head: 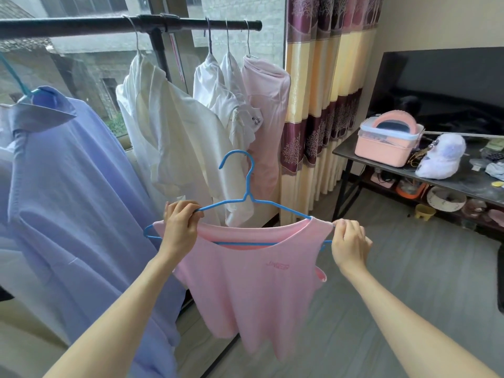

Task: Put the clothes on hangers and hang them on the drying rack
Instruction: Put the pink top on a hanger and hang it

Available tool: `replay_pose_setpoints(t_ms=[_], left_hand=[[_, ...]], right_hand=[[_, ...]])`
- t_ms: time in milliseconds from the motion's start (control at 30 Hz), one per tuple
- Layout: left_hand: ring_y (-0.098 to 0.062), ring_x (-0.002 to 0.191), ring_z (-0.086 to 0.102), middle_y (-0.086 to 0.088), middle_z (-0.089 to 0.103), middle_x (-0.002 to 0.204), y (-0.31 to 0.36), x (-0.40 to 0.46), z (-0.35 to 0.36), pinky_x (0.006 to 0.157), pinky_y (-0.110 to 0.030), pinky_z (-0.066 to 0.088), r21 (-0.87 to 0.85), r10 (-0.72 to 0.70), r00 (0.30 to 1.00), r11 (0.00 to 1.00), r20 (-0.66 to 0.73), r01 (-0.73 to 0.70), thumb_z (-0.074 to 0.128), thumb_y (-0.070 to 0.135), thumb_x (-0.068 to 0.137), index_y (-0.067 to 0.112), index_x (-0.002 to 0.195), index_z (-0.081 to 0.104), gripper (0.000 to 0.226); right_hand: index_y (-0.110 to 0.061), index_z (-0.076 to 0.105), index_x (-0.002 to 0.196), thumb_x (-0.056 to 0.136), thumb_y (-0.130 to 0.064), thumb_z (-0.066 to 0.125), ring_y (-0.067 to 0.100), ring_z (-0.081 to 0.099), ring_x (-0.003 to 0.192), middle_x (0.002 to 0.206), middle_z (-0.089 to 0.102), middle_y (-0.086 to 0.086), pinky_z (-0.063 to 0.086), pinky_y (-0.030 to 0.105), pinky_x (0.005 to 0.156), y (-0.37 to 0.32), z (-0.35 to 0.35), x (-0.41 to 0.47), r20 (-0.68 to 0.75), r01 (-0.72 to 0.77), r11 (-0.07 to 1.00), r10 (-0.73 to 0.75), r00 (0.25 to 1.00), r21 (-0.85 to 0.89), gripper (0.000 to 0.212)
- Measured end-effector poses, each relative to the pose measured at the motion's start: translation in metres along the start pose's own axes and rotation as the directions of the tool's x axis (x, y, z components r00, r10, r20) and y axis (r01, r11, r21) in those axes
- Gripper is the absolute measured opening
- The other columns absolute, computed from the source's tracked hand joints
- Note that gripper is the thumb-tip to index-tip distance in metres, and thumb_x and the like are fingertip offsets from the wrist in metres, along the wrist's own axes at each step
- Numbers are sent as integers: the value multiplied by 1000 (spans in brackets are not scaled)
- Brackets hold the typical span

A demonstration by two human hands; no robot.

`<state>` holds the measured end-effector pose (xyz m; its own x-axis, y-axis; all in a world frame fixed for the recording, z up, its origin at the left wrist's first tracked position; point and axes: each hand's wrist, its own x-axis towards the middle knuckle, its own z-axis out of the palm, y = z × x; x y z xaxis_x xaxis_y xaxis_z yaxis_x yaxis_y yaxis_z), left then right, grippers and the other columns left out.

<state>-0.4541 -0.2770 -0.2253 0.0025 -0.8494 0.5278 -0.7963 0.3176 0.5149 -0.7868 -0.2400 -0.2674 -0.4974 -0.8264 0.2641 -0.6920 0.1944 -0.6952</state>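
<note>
The left hand (178, 222) grips the thin blue wire hanger (246, 199); the right hand (350, 245) pinches the soft pink sleeveless top (251, 285) on it

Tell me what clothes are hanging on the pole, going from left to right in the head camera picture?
Blue shirt → big white shirt → small white shirts → pink top. The pink vest on the blue hanger is not on the pole yet; the left hand and right hand hold it.

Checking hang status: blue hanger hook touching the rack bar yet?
Apart. Head view: blue hanger hook sits well below the rack bar, held by left hand and right hand.
</note>
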Motion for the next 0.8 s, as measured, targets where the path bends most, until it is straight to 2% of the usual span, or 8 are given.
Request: replay_pose_setpoints(t_ms=[100, 200, 300, 400, 467, 533, 633, 800], left_hand=[[-34, 93, 53, -9, 64, 91, -3, 2, 0, 92, -52, 33, 47, 40, 999, 998, 32, -41, 47, 10, 83, 3, 81, 66, 21], [-25, 98, 52, -9, 65, 92, -4, 3, -2, 94, -47, 30, 52, 68, 996, 996, 57, -71, 45, 10, 83, 3, 82, 66, 22], [-16, 101, 45, -7, 64, 95, 0, 7, -5, 97, -39, 25, 36, 94, 993, 995, 67, -96, 44, 11, 84, 2, 82, 65, 23], [-24, 105, 50, -7, 64, 97, -3, 13, -12, 99, -37, 25, 59, 58, 995, 996, 76, -63, 51, 10, 86, 3, 84, 67, 18], [-33, 103, 54, -9, 64, 101, -7, 21, -23, 93, -34, 29, 156, 40, 996, 986, 74, -52, 59, 6, 86, 6, 89, 69, 11], [-35, 110, 51, -8, 61, 111, -4, 35, -44, 99, -45, 30, 328, -5, 995, 944, 97, -28, 60, 12, 87, 13, 100, 69, 16], [-26, 130, 33, -4, 47, 132, 10, 59, -88, 113, -50, 11, 563, -123, 988, 825, 98, 47, 51, 28, 91, 20, 123, 56, 32], [-24, 134, 25, -6, 40, 139, 15, 85, -167, 111, -53, 10, 720, -138, 989, 682, -46, 128, 48, 31, 91, 20, 126, 52, 37]], right_hand=[[-14, 65, 101, 83, -38, 19, 20, 52, 111, 113, 61, 2, 29, 37, 98, -28, 6, -2, -54, 172, 984, -170, 984, 40, 55], [-15, 67, 95, 84, -33, 33, 11, 53, 101, 103, 66, -2, 29, 30, 90, -61, 9, -5, -71, 424, 903, -420, 905, 64, 40], [-14, 65, 99, 89, -27, 43, 18, 55, 80, 79, 64, -6, 35, 30, 75, -95, 6, -8, 193, 547, 817, -575, 795, 180, 27], [-11, 62, 100, 94, -19, 46, 20, 47, 67, 61, 50, -11, 40, 35, 66, -121, 5, -9, 439, 495, 826, -563, 700, 270, 18], [-9, 64, 94, 93, -16, 47, 24, 52, 71, 70, 60, -1, 43, 38, 71, -139, 6, -10, 487, 431, 840, -542, 685, 329, 19], [-5, 67, 89, 91, -13, 48, 24, 53, 76, 80, 64, 9, 42, 29, 69, -166, 10, -12, 550, 376, 847, -531, 644, 377, 21], [5, 67, 88, 89, -13, 50, 18, 45, 63, 68, 57, 16, 36, 28, 58, -217, 16, -16, 621, 264, 877, -472, 625, 401, 24], [-3, 58, 79, 86, -3, 39, 8, 33, 31, 56, 41, 2, 22, 13, 37, -307, 19, -19, 712, -51, 882, -343, 613, 468, 21]])
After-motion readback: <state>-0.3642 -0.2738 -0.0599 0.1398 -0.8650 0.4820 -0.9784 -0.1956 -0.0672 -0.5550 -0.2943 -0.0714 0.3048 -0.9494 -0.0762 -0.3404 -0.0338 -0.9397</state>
